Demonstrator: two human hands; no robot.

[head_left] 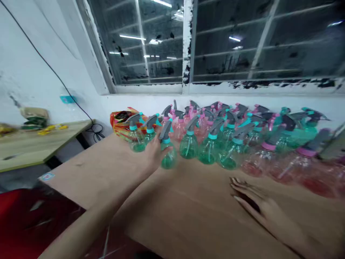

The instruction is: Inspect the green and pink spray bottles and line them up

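My left hand [153,153] reaches forward and wraps round a green spray bottle [168,153] with a grey trigger and teal collar, at the front of a crowd of bottles. Several green spray bottles [207,147] and pink spray bottles [258,162] stand packed together on the brown table [172,208] under the window. My right hand [253,205] lies flat on the table with its fingers stretched out, holding nothing, a short way in front of the pink bottles.
A red and yellow bag [121,120] sits at the back left of the bottles. A lower wooden side table [32,144] with small items stands at left. A black cable [94,131] runs down the white wall. Barred windows [215,39] span the back.
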